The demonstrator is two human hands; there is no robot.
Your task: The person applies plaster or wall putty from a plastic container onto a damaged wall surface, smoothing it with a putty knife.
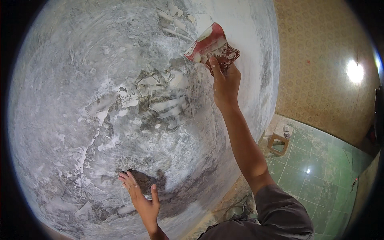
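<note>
Before me rises a wall [68, 80], grey and unevenly smeared with whitish filler. Dark bare patches and flaked spots show across its middle. High on it, my right hand [226, 86] is closed round a red putty scraper [218, 44], thumb on its near face. White filler cakes the scraper, and its broad left edge lies at or close to the surface; I cannot tell if it touches. Lower down, my left hand [144, 200] has its fingers stretched out and thumb apart, holding nothing. Its fingertips are at the wall, beside a dark shadow.
To the right is another wall [316, 60] with tan patterned covering and a bright light reflection. Below lies a green tiled floor [312, 164] with whitish dust. A brown square frame-like object [278, 145] stands there near the wall's foot.
</note>
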